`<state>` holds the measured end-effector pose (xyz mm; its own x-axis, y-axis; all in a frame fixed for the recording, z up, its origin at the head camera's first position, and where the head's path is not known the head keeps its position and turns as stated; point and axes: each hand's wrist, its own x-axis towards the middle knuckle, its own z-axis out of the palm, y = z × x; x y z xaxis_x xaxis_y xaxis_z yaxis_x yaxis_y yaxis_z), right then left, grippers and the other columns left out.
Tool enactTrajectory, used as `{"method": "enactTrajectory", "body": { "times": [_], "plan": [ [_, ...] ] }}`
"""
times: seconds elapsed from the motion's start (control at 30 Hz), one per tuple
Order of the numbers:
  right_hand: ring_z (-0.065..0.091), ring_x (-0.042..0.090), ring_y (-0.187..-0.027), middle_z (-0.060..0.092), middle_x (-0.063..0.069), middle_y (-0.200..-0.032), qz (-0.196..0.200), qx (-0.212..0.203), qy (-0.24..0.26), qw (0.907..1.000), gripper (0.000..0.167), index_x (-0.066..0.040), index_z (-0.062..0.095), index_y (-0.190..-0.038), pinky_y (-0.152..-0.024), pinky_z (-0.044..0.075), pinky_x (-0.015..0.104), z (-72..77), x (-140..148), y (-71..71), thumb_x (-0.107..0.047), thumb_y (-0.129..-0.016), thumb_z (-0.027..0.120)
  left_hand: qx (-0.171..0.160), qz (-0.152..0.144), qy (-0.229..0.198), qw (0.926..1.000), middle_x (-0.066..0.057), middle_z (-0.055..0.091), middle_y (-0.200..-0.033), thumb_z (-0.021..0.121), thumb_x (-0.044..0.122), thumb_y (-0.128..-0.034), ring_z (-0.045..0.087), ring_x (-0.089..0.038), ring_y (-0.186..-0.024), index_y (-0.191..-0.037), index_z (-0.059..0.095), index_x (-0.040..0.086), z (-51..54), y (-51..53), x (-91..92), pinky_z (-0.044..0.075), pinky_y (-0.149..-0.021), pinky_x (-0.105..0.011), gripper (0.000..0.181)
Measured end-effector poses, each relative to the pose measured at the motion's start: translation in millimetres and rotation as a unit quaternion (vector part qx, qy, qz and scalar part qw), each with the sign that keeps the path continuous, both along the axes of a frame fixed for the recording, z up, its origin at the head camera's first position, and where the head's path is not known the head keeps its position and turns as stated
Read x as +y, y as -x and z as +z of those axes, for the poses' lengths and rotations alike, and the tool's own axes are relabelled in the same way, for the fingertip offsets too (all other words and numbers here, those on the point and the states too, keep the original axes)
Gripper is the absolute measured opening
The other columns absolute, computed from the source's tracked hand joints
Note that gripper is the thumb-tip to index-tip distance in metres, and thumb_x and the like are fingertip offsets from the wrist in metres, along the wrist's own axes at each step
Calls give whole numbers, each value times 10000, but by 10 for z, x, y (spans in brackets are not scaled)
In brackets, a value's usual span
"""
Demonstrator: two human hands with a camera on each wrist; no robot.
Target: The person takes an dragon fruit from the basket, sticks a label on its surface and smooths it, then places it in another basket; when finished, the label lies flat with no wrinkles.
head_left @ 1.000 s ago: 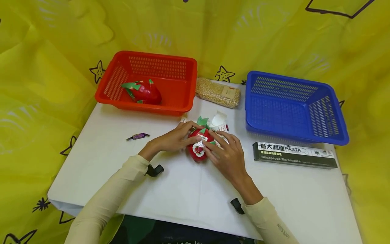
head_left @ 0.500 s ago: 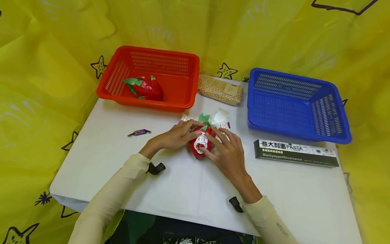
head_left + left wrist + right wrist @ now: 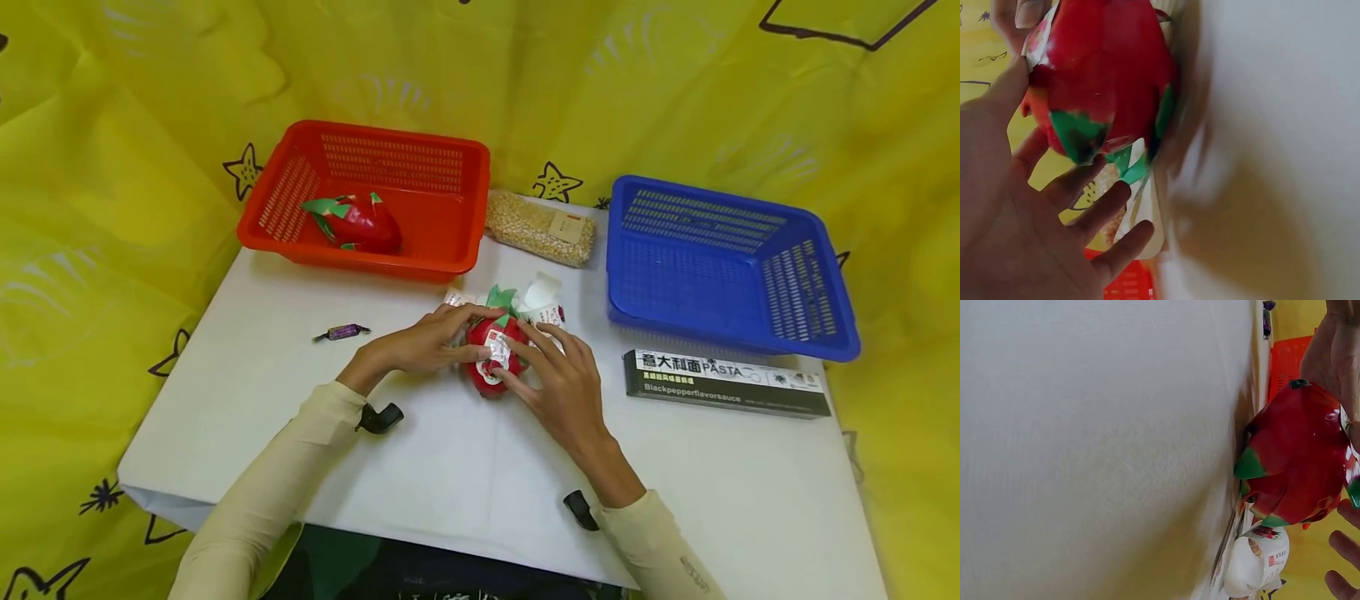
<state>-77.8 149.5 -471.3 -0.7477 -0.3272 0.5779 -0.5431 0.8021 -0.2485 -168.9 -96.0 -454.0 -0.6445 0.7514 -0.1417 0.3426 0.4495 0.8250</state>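
In the head view a red dragon fruit [image 3: 480,385] with green leaf tips lies mid-table. A white label [image 3: 496,342] with a round lower part sits on its upper side. My left hand [image 3: 420,343] holds the fruit from the left, its thumb on the label and fingers by the leafy end. My right hand [image 3: 566,387] is spread at the other side, thumb and index finger touching the label. The left wrist view shows the fruit [image 3: 1110,62] close up. Behind the leafy end lies curled white label paper [image 3: 542,293], partly hidden.
A red basket [image 3: 420,265] with another dragon fruit [image 3: 367,225] stands back left. A blue basket [image 3: 720,329] is at the right, a pasta box [image 3: 727,392] before it. A bag of pale grains [image 3: 532,229] lies between the baskets, a purple-wrapped candy [image 3: 342,332] at left.
The left thumb has slid a little down the label, and the right fingers have shifted slightly over it. The fruit stays in about the same place.
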Motion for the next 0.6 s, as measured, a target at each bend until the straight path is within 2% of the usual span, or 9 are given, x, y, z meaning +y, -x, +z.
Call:
{"method": "enactTrajectory", "body": {
  "times": [0.13, 0.3, 0.37, 0.47, 0.6],
  "plan": [
    [612, 366, -1289, 702, 98, -1398, 2, -61, -5, 10000, 520, -114, 795, -1242, -1050, 499, 558, 19, -9, 13, -344, -802, 946, 92, 208, 67, 9997, 9, 475, -1628, 693, 412, -1033, 374, -304, -1440, -1532, 438, 207, 23, 10, 50, 306, -1207, -595, 596],
    [607, 351, -1290, 692, 103, -1416, -57, -299, 266, 9992, 550, -144, 778, -1281, -1050, 496, 567, 22, -32, 1, -327, -793, 956, 195, 554, 126, 9982, -36, 596, -1453, 674, 459, -1034, 466, -264, -1265, -1358, 492, 154, 34, 23, 155, 449, -1037, -490, 480],
    [608, 356, -1292, 686, 109, -1424, -82, -411, 380, 9984, 565, -145, 768, -1296, -1045, 496, 567, 18, -42, -9, -321, -793, 957, 158, 581, 157, 9981, -39, 595, -1433, 672, 446, -1037, 468, -257, -1238, -1348, 491, 152, 42, 17, 168, 464, -982, -458, 465],
    [602, 355, -1301, 679, 111, -1434, -141, -523, 469, 9974, 574, -141, 757, -1314, -1047, 492, 558, 16, -53, -20, -324, -805, 949, 128, 528, 140, 9984, -46, 588, -1446, 648, 431, -1054, 463, -257, -1265, -1371, 488, 147, 42, 10, 162, 452, -994, -445, 455],
    [605, 335, -1300, 674, 95, -1444, -137, -482, 478, 9976, 561, -139, 754, -1323, -1054, 489, 541, 12, -46, -35, -322, -825, 933, 69, 407, 66, 9991, -85, 614, -1232, 550, 401, -1106, 476, -270, -1185, -1370, 478, 121, 27, 17, 149, 424, -947, -424, 392]
  ]
}}
